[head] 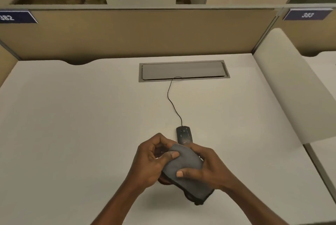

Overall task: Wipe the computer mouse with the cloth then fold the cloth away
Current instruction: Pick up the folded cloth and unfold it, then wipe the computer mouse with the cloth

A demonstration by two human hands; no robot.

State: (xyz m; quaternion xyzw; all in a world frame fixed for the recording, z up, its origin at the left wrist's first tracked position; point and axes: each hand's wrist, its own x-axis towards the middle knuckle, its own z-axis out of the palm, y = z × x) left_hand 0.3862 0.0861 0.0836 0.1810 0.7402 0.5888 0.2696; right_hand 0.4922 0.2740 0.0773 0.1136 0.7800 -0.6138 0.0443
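A dark wired computer mouse (pixel 184 134) lies on the white desk (pixel 72 124), its near end hidden behind my hands. Just in front of it I hold a grey cloth (pixel 185 170) folded into a thick bundle, a little above the desk. My left hand (pixel 154 159) grips the cloth's left side with the thumb pressed on top. My right hand (pixel 205 164) grips its right side, thumb across the upper face. The cloth's lower end hangs down toward me.
The mouse cable (pixel 172 101) runs back to a grey cable hatch (pixel 183 71) set in the desk. Tan partition walls (pixel 145 32) close the back and sides; a white divider (pixel 283 83) stands on the right. Number plates read 382 and 383.
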